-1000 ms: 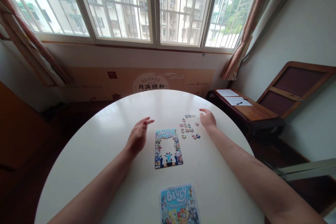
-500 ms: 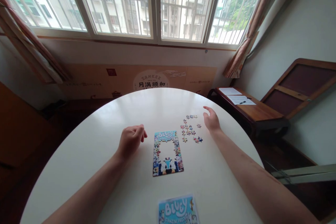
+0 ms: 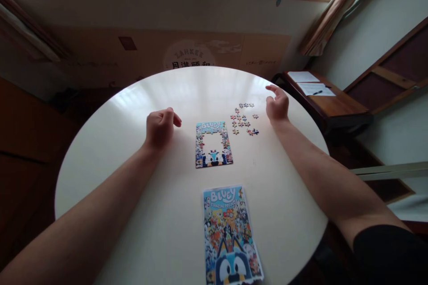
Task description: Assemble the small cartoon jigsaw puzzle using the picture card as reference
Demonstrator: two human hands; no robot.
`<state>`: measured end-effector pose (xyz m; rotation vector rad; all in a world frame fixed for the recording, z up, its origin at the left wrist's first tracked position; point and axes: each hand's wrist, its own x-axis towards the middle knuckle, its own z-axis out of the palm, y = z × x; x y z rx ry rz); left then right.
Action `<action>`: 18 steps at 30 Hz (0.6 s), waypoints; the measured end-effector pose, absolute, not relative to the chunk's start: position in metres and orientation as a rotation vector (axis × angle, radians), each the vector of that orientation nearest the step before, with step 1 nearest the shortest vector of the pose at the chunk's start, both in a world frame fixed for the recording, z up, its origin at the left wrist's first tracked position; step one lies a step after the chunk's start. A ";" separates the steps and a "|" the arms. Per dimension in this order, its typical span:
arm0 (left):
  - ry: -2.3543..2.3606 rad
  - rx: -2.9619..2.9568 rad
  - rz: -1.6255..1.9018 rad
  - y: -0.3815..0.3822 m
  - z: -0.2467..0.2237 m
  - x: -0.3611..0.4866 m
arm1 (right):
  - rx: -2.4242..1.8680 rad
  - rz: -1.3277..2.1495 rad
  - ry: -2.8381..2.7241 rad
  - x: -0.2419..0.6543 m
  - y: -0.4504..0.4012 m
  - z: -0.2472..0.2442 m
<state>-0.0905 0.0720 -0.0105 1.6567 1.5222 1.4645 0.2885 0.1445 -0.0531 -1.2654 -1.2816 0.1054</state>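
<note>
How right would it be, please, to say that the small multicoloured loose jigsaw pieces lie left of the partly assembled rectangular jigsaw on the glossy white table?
The side is wrong: the head view shows the loose pieces lying right of the partly assembled jigsaw, on the white table.

The left hand point(image 3: 159, 130) is left of the puzzle point(image 3: 214, 159), about level with its upper part, loosely curled, with the thumb side up. The left forearm point(image 3: 100, 205) slants in from the near left of the puzzle. The right hand point(image 3: 278, 106) is well to the puzzle's right and farther out than its top edge, index finger reaching forward and thumb apart. The bare right forearm point(image 3: 310, 158) runs back, on the puzzle's right, to a dark sleeve point(image 3: 388, 249).
</note>
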 end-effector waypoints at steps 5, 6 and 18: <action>1.479 1.609 1.500 0.075 -0.011 -0.093 | -1.266 0.122 -1.233 0.294 0.147 -0.057; 1.487 1.611 1.498 0.074 -0.009 -0.093 | -1.267 0.127 -1.221 0.294 0.147 -0.057; 1.481 1.571 1.520 0.072 -0.008 -0.095 | -1.262 0.123 -1.187 0.289 0.143 -0.054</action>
